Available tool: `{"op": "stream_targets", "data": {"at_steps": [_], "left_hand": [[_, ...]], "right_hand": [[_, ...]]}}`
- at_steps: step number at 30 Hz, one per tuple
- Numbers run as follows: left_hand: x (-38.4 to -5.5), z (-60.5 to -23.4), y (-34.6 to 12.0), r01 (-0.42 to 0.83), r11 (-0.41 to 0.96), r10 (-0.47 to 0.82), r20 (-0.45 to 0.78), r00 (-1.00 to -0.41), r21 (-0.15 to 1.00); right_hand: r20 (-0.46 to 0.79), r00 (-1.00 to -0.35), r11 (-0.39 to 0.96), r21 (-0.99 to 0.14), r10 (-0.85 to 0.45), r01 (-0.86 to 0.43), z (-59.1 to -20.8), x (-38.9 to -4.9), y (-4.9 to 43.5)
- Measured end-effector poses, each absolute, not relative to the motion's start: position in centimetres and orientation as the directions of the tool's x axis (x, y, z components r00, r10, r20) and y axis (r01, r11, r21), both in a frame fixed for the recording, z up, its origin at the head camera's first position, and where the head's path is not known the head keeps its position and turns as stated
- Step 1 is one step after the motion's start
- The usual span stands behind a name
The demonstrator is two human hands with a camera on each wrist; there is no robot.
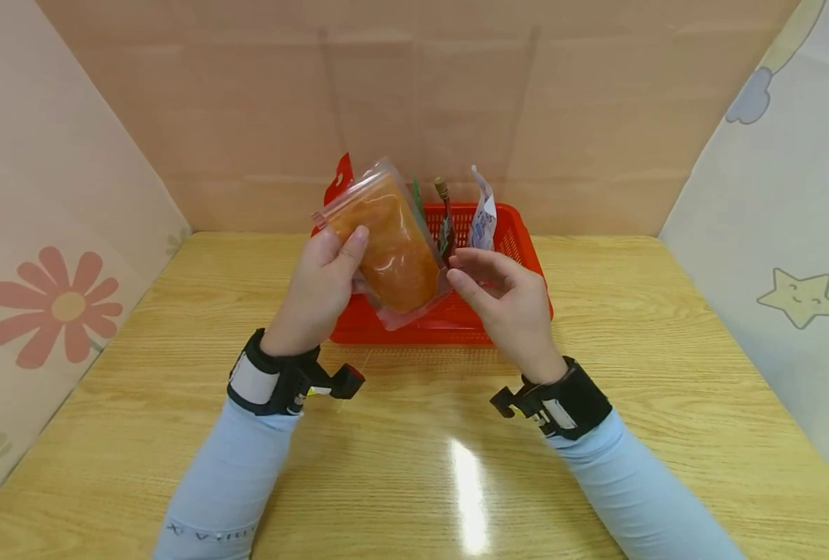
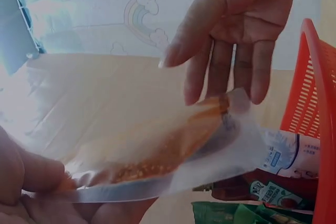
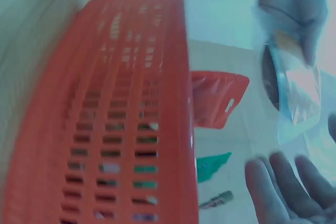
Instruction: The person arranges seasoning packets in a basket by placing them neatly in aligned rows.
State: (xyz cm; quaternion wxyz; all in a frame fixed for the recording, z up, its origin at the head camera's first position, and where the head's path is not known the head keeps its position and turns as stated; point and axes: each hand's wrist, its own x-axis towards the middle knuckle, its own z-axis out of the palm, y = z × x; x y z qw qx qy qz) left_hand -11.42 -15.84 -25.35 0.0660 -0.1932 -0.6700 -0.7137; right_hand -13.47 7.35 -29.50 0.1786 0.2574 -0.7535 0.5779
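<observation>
A clear zip-top pouch (image 1: 393, 249) with flat orange-brown food inside is held tilted above the front of a red plastic basket (image 1: 428, 336). My left hand (image 1: 323, 276) pinches the pouch by its left edge, thumb on the front face. My right hand (image 1: 508, 299) is close to the pouch's lower right corner, and its fingers (image 2: 223, 69) look extended in the left wrist view. Whether they touch the corner is hard to tell there; the right wrist view shows a gap between that hand and the pouch (image 3: 299, 85).
Packages stand in the basket: a red one (image 1: 340, 180), a green one (image 1: 417, 196), a dark one with a brown top (image 1: 442, 190) and a white one (image 1: 483, 214). The basket sits at the back of a wooden table (image 1: 414, 451), before a tan wall (image 1: 414, 101).
</observation>
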Motion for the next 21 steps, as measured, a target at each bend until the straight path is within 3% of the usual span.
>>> {"op": "stream_targets", "data": {"at_steps": [4, 10, 16, 21], "left_hand": [[-11.7, -25.4, -16.1, 0.340, -0.105, 0.215, 0.356, -0.909, 0.934], [-12.1, -25.7, -16.0, 0.330, -0.125, 0.297, 0.352, -0.888, 0.936], [-12.2, -26.0, -15.7, 0.349, -0.089, 0.346, 0.357, -0.868, 0.933], [-12.1, -25.8, -15.7, 0.315, -0.058, 0.251, 0.319, -0.914, 0.947]], "right_hand": [[0.356, -0.881, 0.151, -0.897, -0.311, -0.416, -29.5, -13.6, 7.6], [0.219, -0.872, 0.041, -0.964, -0.437, -0.263, -30.2, -13.5, 7.1], [0.288, -0.851, 0.056, -0.937, -0.439, -0.346, -30.8, -13.2, 6.4], [0.490, -0.827, 0.119, -0.836, -0.274, -0.535, -31.3, -12.9, 5.8]]}}
